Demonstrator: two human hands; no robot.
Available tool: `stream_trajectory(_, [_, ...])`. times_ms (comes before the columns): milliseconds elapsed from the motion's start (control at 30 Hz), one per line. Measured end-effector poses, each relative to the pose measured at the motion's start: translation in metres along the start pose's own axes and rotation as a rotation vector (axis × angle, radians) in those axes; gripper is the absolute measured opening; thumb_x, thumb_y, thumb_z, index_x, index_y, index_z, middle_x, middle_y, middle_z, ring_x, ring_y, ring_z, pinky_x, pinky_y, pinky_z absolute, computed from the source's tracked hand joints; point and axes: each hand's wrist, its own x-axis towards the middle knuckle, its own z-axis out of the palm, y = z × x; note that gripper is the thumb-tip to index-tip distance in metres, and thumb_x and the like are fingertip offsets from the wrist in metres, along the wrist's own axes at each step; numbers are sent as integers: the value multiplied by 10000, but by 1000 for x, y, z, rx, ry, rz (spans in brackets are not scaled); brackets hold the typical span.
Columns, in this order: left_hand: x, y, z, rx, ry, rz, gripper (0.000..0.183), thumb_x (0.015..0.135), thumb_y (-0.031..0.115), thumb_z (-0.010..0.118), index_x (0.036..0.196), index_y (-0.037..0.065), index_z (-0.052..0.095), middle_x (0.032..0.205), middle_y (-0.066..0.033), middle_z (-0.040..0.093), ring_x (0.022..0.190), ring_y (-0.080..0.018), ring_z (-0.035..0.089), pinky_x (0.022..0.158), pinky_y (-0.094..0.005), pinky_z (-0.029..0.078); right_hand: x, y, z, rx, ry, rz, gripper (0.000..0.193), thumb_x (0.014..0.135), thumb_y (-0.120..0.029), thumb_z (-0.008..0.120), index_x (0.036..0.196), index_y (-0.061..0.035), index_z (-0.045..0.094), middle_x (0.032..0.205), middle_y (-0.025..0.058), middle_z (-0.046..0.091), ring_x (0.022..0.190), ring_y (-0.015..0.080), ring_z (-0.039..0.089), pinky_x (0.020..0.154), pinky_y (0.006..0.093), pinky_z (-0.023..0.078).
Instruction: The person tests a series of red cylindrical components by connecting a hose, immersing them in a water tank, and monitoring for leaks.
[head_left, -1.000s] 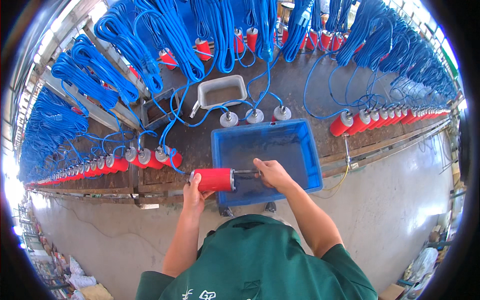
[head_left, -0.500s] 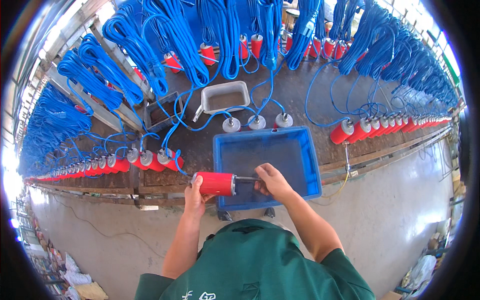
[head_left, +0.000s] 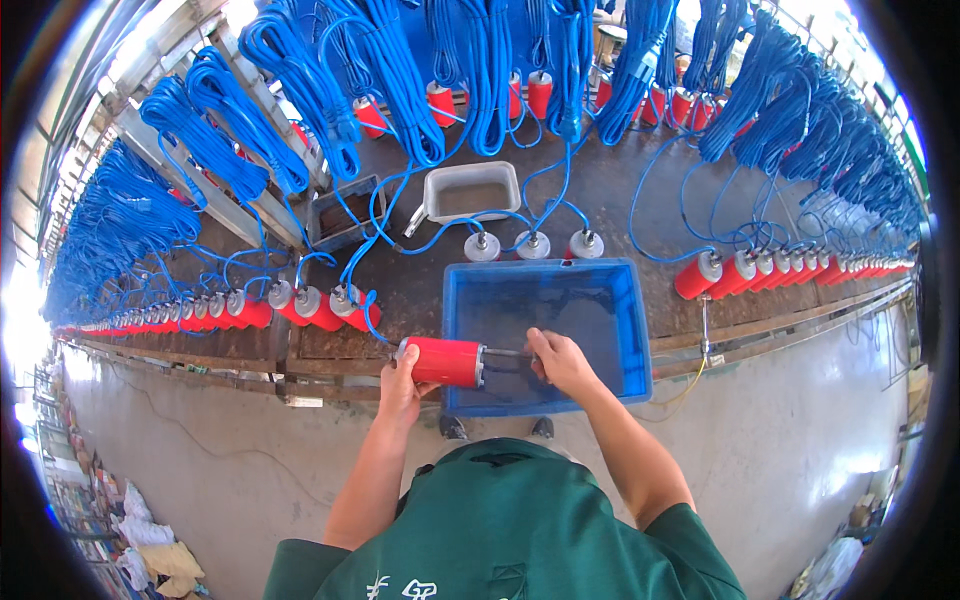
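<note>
A red cylinder [head_left: 443, 362] with metal ends, shaped like a small pump or motor, lies sideways above the near left part of a blue plastic crate [head_left: 449, 325]. My left hand [head_left: 402, 388] is wrapped round its left end, thumb on top. From its right end a thin dark metal rod [head_left: 508, 352] runs to my right hand [head_left: 562, 362], whose fingers are closed on it. Whether the rod is a tool or part of the cylinder I cannot tell. A shallow layer of dark liquid seems to cover the crate's floor.
Three capped red cylinders [head_left: 533, 244] with blue cables stand behind the crate. Similar rows line the bench edge at left [head_left: 310, 308] and right [head_left: 740, 270]. A pale tray [head_left: 430, 192] and a dark bin [head_left: 322, 238] sit farther back. Coiled blue cables [head_left: 490, 80] hang above.
The whole view has shifted slightly, so the bench appears farther right. My right hand's fingers look a little turned on the rod; the red cylinder stays in my left hand.
</note>
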Motion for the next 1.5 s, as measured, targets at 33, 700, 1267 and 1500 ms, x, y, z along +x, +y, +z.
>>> stream_trajectory(33, [0,-1,0,1,0,-11,550,1007,453,750,1308,2,656,1178,-132,772,1012,-264,792,826,-450,679,-5,-1,1,-103,128,-320,439,1083,-415,662,973,1,751,839,159,728,836,315,735,776,397,565])
stream_trajectory(700, [-1,-5,4,15,24,12,617,970,518,778,1321,21,674,1173,-113,779,1000,-242,793,800,-421,677,14,-9,-15,-2,-158,238,515,1081,-486,670,1020,22,725,696,77,654,624,166,636,609,342,520])
stream_trajectory(1267, [-3,-5,5,-23,47,12,634,973,519,771,1339,12,663,1189,-126,773,1017,-245,787,816,-427,672,-1,-3,-15,601,-259,267,380,1004,-271,800,1263,-12,699,1044,139,761,865,209,739,776,360,600])
stream_trajectory(1500, [-1,-9,2,-18,60,16,614,981,512,766,1334,21,661,1182,-119,775,1011,-244,789,803,-422,675,-5,-10,-18,-509,20,-727,412,998,-358,809,1170,4,716,830,95,664,776,170,674,733,339,560])
